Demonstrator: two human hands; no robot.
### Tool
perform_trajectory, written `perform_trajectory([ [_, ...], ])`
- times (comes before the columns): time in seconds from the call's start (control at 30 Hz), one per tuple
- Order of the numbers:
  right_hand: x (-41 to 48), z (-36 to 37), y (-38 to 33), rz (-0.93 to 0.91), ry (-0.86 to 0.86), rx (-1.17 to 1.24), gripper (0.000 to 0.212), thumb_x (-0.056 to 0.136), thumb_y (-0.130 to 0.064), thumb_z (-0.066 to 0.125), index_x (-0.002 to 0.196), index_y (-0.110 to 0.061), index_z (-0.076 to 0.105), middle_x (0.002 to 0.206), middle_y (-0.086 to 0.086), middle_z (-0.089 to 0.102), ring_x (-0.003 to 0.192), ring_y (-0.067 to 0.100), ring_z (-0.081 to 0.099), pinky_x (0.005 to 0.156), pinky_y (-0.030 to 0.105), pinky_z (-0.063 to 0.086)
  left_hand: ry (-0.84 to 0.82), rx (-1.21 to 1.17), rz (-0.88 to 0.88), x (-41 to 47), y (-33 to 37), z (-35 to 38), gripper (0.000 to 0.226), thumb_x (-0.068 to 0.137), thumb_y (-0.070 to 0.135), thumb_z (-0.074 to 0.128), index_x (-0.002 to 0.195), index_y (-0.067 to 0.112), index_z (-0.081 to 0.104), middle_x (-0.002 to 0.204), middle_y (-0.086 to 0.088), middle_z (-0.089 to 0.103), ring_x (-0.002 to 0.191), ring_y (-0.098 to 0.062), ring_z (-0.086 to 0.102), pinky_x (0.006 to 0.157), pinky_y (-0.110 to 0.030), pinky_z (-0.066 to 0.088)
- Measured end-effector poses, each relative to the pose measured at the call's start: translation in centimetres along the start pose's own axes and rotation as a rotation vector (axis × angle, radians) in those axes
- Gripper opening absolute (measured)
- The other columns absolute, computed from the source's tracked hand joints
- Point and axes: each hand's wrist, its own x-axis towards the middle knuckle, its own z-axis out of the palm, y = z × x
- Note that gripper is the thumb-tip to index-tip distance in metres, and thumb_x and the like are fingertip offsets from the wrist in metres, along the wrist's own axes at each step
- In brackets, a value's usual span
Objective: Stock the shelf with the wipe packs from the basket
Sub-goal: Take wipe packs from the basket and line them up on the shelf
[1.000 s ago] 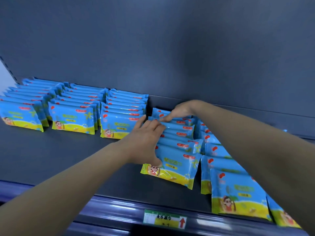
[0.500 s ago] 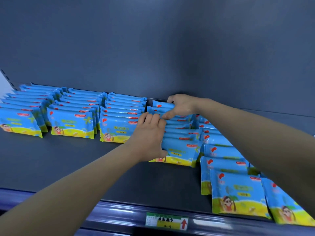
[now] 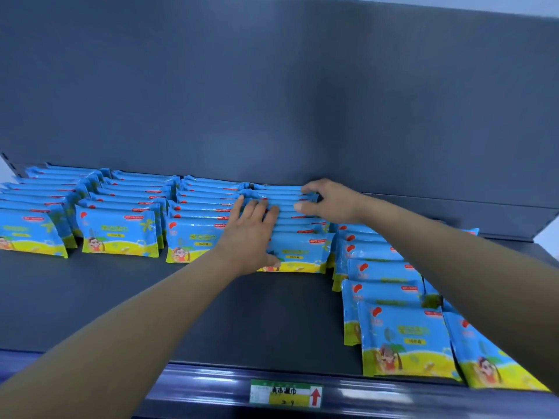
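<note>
Wipe packs [image 3: 298, 251] lined up on a grey shelf [image 3: 211, 313].
Blue wrappers, yellow base, cartoon figure; six rows against the grey back panel [image 3: 272, 101]. Left grip [image 3: 251, 234] lies flat, fingers straight, on the fourth row from left; right grip [image 3: 328, 201] clamps that row's rear packs. One price tag [image 3: 286, 393].

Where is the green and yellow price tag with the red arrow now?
In the head view the price tag sits bottom centre on the shelf's front rail, below and left of the nearest wipe pack.

A dark grey back panel [image 3: 272, 86] rises behind.
</note>
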Motion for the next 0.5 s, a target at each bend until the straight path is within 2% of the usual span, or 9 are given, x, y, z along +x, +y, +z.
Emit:
perform_trajectory([
  [0.07, -0.9, 0.2, -0.2, -0.012, -0.152, 0.006, 0.083, 0.075, -0.057, 0.066, 0.144, -0.024, 0.031, 0.151, -0.005, 0.027, 0.137, 0.013, 0.03, 0.105, 0.024, 0.027, 0.006, -0.021, 0.0, 0.0, -0.2, 0.0, 0.103, 0.071, 0.065, 0.06, 0.146, 0.015, 0.01, 0.153, -0.006, 0.013, 0.142, -0.024, 0.008, 0.115, -0.042, -0.01],
  [0.17, -1.4, 1.0, -0.2, -0.041, -0.261, -0.191, 0.099, 0.072, -0.05, 0.073, 0.149, -0.027, 0.015, 0.157, -0.007, 0.005, 0.144, 0.016, 0.01, 0.114, 0.03, 0.017, 0.006, -0.06, -0.01, -0.5, -0.4, 0.3, 0.104, 0.07, 0.064, 0.061, 0.146, 0.015, 0.01, 0.154, -0.005, 0.011, 0.143, -0.022, 0.005, 0.114, -0.04, -0.013],
  [0.33, -1.5, 1.5, -0.6, -0.056, -0.252, -0.21, 0.103, 0.075, -0.044, 0.073, 0.15, -0.021, 0.007, 0.158, -0.004, 0.0, 0.145, 0.016, 0.002, 0.116, 0.03, 0.011, 0.115, -0.038, -0.036, -1.7, -1.4, 0.3, 0.096, 0.068, 0.064, 0.063, 0.142, 0.018, 0.025, 0.141, -0.004, 0.026, 0.134, -0.024, 0.019, 0.115, -0.039, -0.004],
  [0.43, -1.8, 1.3, -0.7, -0.019, -0.288, -0.165, 0.102, 0.075, -0.049, 0.07, 0.15, -0.023, 0.006, 0.158, -0.006, -0.004, 0.145, 0.014, -0.002, 0.118, 0.033, 0.009, 0.097, -0.007, -0.021, -2.1, -1.1, 0.7, 0.097, 0.074, 0.066, 0.056, 0.145, 0.014, 0.016, 0.142, -0.004, 0.026, 0.135, -0.023, 0.018, 0.115, -0.038, -0.007],
  [0.5, -1.9, 1.3, -0.7, 0.0, -0.275, -0.098, 0.093, 0.081, -0.051, 0.064, 0.151, -0.024, 0.007, 0.158, -0.006, -0.005, 0.146, 0.013, -0.002, 0.116, 0.031, 0.008, 0.077, -0.02, -0.022, -2.1, -0.9, 0.8, 0.1, 0.076, 0.068, 0.05, 0.147, 0.011, 0.009, 0.147, -0.004, 0.021, 0.139, -0.024, 0.012, 0.115, -0.039, -0.009],
])
